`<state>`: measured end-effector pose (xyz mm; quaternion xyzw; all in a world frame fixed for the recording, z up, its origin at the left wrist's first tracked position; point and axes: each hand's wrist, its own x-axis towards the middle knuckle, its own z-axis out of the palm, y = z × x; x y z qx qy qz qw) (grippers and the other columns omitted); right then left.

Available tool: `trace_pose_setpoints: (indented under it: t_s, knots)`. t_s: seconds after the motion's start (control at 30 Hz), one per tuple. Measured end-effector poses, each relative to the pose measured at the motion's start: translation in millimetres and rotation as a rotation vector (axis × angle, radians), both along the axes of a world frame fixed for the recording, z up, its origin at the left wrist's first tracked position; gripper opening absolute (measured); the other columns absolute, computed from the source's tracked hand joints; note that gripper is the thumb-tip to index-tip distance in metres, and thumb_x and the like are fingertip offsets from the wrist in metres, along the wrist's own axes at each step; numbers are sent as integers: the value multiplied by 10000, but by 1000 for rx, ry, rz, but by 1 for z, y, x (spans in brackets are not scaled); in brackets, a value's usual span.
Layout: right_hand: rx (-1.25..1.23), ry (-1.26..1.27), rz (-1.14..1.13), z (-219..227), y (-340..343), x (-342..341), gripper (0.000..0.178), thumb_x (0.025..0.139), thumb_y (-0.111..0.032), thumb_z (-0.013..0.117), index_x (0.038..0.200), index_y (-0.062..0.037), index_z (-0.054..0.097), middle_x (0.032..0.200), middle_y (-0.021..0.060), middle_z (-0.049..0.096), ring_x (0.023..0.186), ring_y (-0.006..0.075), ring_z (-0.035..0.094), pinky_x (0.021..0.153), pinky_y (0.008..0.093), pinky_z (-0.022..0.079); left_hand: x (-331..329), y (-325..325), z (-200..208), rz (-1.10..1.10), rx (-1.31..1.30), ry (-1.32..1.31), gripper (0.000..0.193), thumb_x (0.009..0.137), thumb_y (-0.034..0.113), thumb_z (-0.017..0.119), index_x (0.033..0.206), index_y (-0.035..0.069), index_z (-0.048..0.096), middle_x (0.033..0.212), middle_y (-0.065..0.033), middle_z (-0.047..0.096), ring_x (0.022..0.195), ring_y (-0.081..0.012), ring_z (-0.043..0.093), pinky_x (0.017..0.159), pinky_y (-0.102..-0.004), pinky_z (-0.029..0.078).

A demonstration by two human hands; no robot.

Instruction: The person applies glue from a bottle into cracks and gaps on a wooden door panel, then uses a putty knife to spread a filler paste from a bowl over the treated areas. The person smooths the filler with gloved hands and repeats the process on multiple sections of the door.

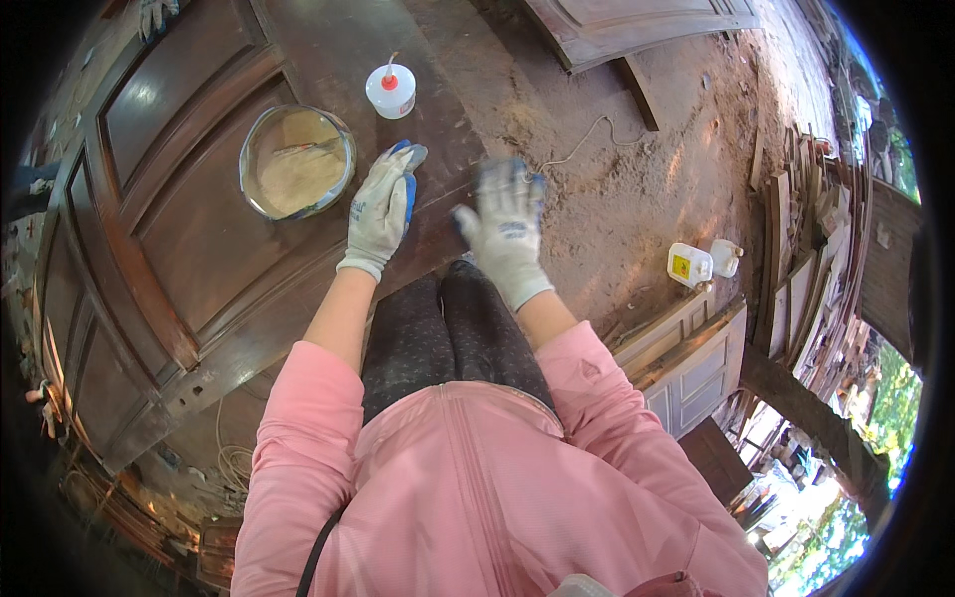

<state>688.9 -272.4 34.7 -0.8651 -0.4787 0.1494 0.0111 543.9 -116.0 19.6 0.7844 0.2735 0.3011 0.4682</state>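
gripping, it seems, a small greyish piece (419, 155), the white-gloved left hand (378, 213) is mid-work; the white-gloved right hand (509, 227) spreads open; tan filling (301, 184) in the clear round bowl (251, 171) suggests work remains.

A woodworking shop, and doors are seen almost everywhere: a dark panelled door (199, 244) is laid out flat, and on it a bowl (251, 149) of tan powder (303, 179) and a white squeeze bottle (390, 98) are set. Up top, a second panelled door (637, 20) is spotted; lower right, a pale panelled door (701, 363) too. Timber boards (781, 219) are crowded along that side, the dirt-coloured floor (617, 219) is littered, and greenery (900, 393) is glimpsed beyond, through an open side.
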Motion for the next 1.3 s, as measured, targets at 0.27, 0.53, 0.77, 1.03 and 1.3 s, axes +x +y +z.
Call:
trace_pose_setpoints:
  t_s: [0.27, 0.53, 0.77, 1.03, 1.3]
  knots:
    - [626, 278, 339, 61, 69, -21, 342, 924, -262, 707, 1212, -78, 713, 1281, 129, 669, 1201, 327, 608, 1024, 481, 469, -3, -4, -26, -20, 50, 31, 412, 1067, 192, 496, 1443, 77, 620, 1493, -169, 607, 1424, -343, 534, 1212, -469, 405]
    - [-166, -68, 713, 88, 223, -95, 252, 929, -224, 711, 1151, -160, 809, 1193, 34, 762, 1145, 235, 694, 932, 376, 507, 4, -2, -59, -18, 323, 213, 437, 1039, 228, 546, 1458, 120, 601, 1508, -96, 595, 1435, -283, 512, 1261, -455, 331]
    - [-174, -57, 715, 87, 225, -105, 221, 930, -227, 706, 1115, -169, 812, 1113, 42, 782, 1104, 244, 712, 910, 416, 506, 4, 0, -45, -21, 203, 143, 401, 1054, 179, 476, 1404, 72, 642, 1484, -149, 606, 1464, -316, 480, 1263, -444, 323]
    - [766, 276, -9, 46, 79, -57, 134, 871, -187, 761, 944, -90, 704, 952, 119, 684, 927, 339, 646, 849, 480, 497, -7, 1, -15, -45, 201, 162, 429, 1068, 233, 537, 1448, 49, 610, 1505, -162, 604, 1430, -338, 530, 1238, -458, 376]
    - [566, 100, -36, -3, 19, -12, 196, 919, -176, 726, 1086, -74, 743, 1050, 99, 696, 1023, 332, 623, 957, 473, 470, 1, 0, -9, 16, 160, 118, 380, 1052, 195, 558, 1373, 27, 671, 1434, -187, 653, 1383, -372, 571, 1203, -476, 412]
